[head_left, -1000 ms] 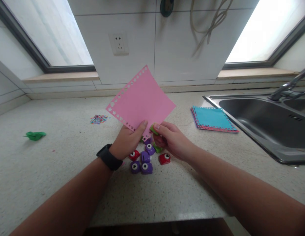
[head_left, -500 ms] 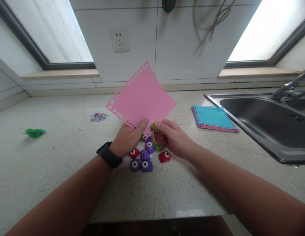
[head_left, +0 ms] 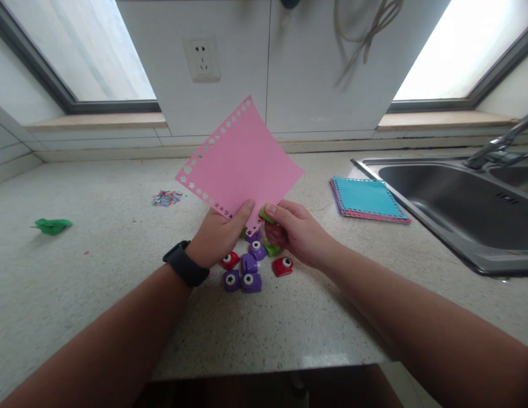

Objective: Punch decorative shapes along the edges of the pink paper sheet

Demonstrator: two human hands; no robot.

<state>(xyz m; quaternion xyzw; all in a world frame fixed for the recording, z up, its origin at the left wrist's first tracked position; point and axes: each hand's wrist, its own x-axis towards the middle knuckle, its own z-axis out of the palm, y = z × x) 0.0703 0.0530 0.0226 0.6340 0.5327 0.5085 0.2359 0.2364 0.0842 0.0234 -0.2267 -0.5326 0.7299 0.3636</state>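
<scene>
A pink sheet of paper (head_left: 246, 156) is tilted above the counter, with shaped holes along its upper left and lower left edges and near the bottom corner. My left hand (head_left: 221, 232) grips it by the lower left edge, thumb on top. Pinched in my right hand (head_left: 291, 229) is a green craft punch (head_left: 266, 214), set at the paper's lower right edge. Below the hands lie several purple punches (head_left: 251, 282), a red punch (head_left: 283, 266) on the right, another red punch (head_left: 230, 260) on the left, and green ones partly hidden by the hands and paper.
A stack of blue and pink punched sheets (head_left: 370, 198) lies beside the steel sink (head_left: 442, 209) on the right. At left are a heap of coloured paper bits (head_left: 167, 198) and a crumpled green item (head_left: 53, 226). The counter's front edge runs below.
The view has tilted and shifted slightly, so everything sits a little higher and to the left. Both hands keep nearly the same hold on the paper and green punch.
</scene>
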